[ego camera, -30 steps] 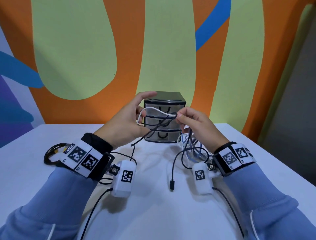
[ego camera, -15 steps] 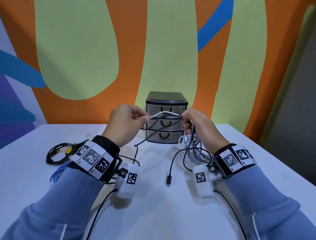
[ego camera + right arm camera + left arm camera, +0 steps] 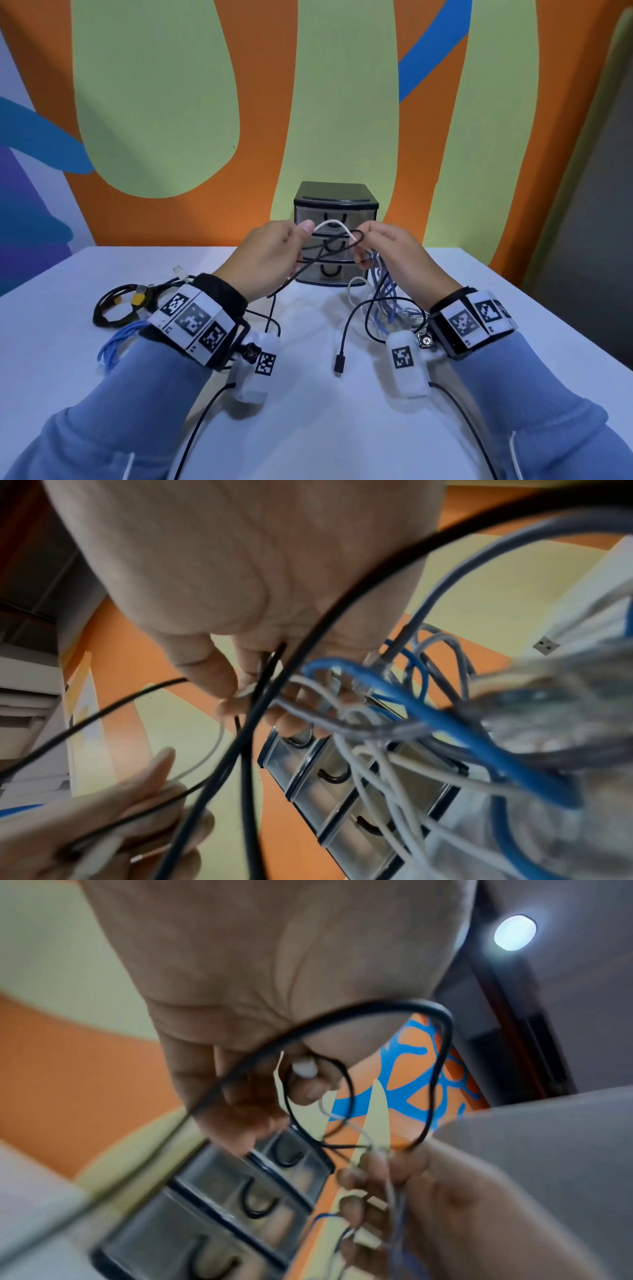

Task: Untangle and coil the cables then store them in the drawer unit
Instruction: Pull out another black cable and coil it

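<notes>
Both hands are raised in front of the small three-drawer unit [image 3: 335,197], whose drawers are closed. My left hand [image 3: 274,255] pinches one end of a white cable [image 3: 334,225] and a thin black cable [image 3: 308,263]. My right hand [image 3: 390,250] pinches the other side of that white loop and a black loop [image 3: 352,236]. A tangle of blue, grey and white cables [image 3: 385,294] hangs from the right hand to the table. A black cable's plug [image 3: 339,363] dangles below. In the right wrist view the blue cable [image 3: 445,723] crosses the drawers [image 3: 342,772].
A coiled black cable with yellow ties [image 3: 116,305] and a blue cable bundle [image 3: 116,342] lie on the white table [image 3: 325,428] at the left, partly behind my left wrist. The painted wall stands close behind the drawer unit.
My left hand has closed from spread fingers to a pinch on the white cable. Both hands have come closer together in front of the drawers.
</notes>
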The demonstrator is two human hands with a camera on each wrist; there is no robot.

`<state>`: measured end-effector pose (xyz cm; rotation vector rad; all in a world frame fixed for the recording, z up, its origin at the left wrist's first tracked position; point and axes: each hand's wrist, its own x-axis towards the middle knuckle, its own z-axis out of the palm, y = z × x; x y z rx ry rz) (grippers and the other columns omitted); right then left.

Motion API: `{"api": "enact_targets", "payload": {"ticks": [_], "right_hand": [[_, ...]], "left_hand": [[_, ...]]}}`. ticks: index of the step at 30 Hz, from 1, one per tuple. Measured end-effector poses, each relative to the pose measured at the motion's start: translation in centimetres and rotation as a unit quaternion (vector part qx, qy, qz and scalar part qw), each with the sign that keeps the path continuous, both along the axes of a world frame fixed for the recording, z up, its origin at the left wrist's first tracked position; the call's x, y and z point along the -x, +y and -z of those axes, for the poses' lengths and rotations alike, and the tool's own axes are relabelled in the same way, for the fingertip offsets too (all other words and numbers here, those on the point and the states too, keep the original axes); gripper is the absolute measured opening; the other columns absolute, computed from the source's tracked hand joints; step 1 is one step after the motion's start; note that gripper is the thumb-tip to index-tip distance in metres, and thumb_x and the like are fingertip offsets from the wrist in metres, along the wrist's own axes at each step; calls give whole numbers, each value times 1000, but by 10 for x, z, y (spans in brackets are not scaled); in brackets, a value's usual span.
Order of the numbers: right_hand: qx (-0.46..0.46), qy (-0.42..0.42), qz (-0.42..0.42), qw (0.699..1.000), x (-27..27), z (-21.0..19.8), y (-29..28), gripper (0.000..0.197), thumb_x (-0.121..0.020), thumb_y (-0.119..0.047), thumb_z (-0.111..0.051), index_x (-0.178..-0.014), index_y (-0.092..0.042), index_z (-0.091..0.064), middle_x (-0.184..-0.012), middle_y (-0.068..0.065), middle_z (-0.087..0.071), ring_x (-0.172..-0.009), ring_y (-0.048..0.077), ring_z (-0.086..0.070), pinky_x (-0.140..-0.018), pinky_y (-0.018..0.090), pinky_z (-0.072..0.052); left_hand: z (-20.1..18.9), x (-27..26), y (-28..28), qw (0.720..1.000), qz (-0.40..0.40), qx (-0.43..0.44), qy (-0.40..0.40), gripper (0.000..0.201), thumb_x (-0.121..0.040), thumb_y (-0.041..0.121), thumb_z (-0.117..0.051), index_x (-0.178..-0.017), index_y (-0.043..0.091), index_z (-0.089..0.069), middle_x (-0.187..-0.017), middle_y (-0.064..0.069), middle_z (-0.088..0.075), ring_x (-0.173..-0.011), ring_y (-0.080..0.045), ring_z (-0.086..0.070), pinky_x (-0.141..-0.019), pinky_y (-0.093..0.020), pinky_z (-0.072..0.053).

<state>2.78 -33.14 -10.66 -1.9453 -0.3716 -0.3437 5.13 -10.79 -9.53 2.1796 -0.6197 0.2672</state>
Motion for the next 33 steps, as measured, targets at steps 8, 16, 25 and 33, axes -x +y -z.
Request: {"api": "enact_targets", "payload": {"ticks": [8, 16, 25, 33], "right_hand": [[18, -13, 36, 999, 5, -5, 3, 49, -98, -33, -52, -66, -3, -31, -70, 14, -35, -64, 20, -34, -64, 35, -33], [-7, -58, 57, 997, 6, -2, 0, 65, -107, -43, -55, -59, -4, -37, -63, 16, -32, -61, 36, -30, -66, 33, -28], [-45, -15, 108, 993, 3, -4, -6, 48, -102, -21, -53, -55, -9, -60, -62, 5, -57, -59, 17, -48, -63, 24, -42], [-316, 10, 92, 944, -7, -5, -17, 33, -104, -19, -51, -72, -14, -48, -77, 8, -60, -63, 25, -56, -64, 35, -48]], "left_hand": [[-13, 13, 0, 916, 146, 303, 219, 22, -92, 12, -77, -86, 20, -57, -86, -1, -63, -75, -14, -67, -62, -24, -60], [-18, 13, 6, 897, 157, 346, 225, 18, -92, 30, -77, -99, 16, -68, -103, -9, -69, -83, -19, -66, -60, -24, -53], [-18, 5, 10, 884, 43, 437, 160, 52, -98, 50, -68, -62, 16, -53, -99, -13, -78, -81, -17, -74, -62, -25, -59], [-13, -12, 19, 808, -86, 573, 105, 40, -111, 42, -51, -92, 9, -64, -92, -16, -71, -71, -22, -74, -66, -30, -63]]}}
